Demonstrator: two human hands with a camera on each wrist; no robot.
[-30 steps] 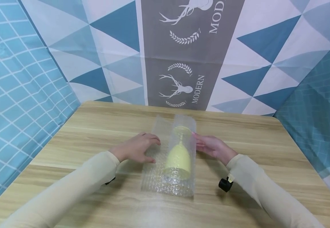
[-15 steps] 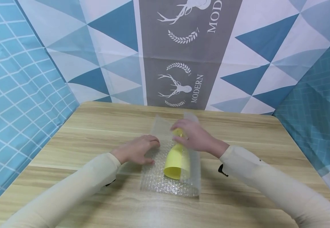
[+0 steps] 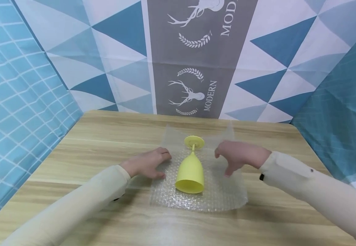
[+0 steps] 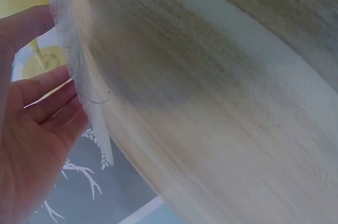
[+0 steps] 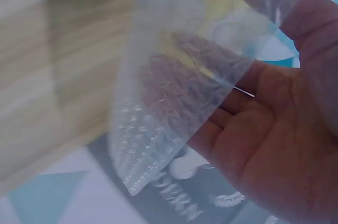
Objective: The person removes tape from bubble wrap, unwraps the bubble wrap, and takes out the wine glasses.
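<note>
In the head view a yellow plastic goblet (image 3: 190, 172) lies on its side, its bowl mouth towards me and its round foot away. Under it a clear bubble wrap sheet (image 3: 219, 191) is spread out. My left hand (image 3: 148, 163) rests on the sheet's left edge with fingers and thumb spread apart. In the left wrist view its fingertips (image 4: 60, 76) touch the wrap. My right hand (image 3: 242, 155) is over the right part of the sheet, fingers loosely bent. The right wrist view shows those fingers (image 5: 163, 84) through the wrap, not pinching it.
The sheet lies on a light wooden table (image 3: 104, 133). Behind the table hangs a patterned cloth (image 3: 128, 78) with triangles and deer prints. Blue grid cloth (image 3: 15, 92) borders the left side, and teal cloth (image 3: 334, 126) the right.
My right hand has moved from the sheet's folded right flap, over the goblet, and out to the right. The flap has unfolded, uncovering the goblet. My left hand has stayed in place.
</note>
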